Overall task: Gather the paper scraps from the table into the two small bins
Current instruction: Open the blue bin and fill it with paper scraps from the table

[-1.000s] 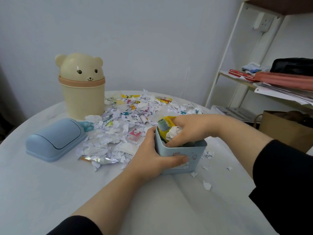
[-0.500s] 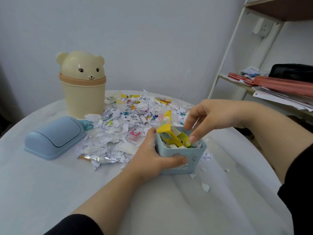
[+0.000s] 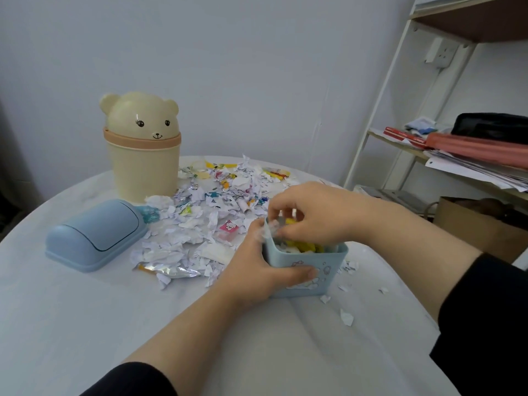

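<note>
A small light-blue square bin (image 3: 328, 270) stands on the white round table (image 3: 85, 324), filled with white and yellow scraps. My left hand (image 3: 257, 270) grips its left side, thumb across the front wall. My right hand (image 3: 311, 212) hovers over the bin's top with curled fingers, pinching pale scraps at the near-left rim. A heap of white and coloured paper scraps (image 3: 205, 218) lies behind and left of the bin. The cream bear-shaped bin (image 3: 143, 150) with its lid on stands at the back left.
The blue bin's lid (image 3: 97, 235) lies on the table at the left. A silver wrapper (image 3: 171, 271) rests at the heap's front edge. A few stray scraps (image 3: 346, 317) lie right of the blue bin. A white shelf (image 3: 428, 144) and brown paper bag (image 3: 480, 227) stand at right.
My right hand rose out of the blue bin, then came back down over its top. The yellow wrapper that stuck up is now lower inside. My left hand kept its hold.
</note>
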